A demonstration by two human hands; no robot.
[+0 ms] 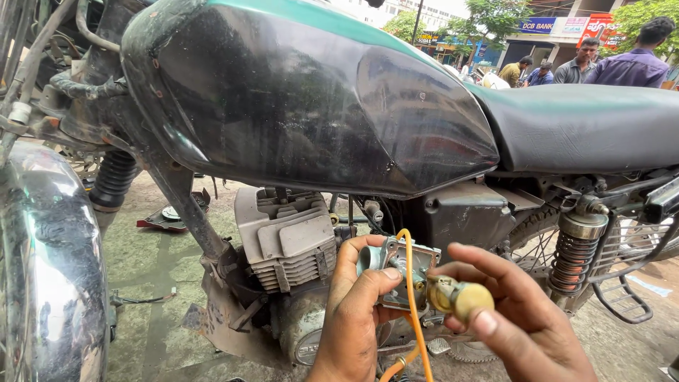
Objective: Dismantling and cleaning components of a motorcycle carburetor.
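Dark green-black fuel tank [304,99], orange hose [412,304], brass-yellow part [460,297], grey metal carb [396,272], black seat [587,124].

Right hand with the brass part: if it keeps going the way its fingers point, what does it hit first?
The right hand points left, its brass part leading. First in that line is the metal carburetor body held by the left hand, with the orange hose across its front. They look almost touching; depth is unclear.

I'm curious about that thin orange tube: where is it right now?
In the head view, the orange tube loops over the small metal part held in the left hand, low centre, just right of the engine.
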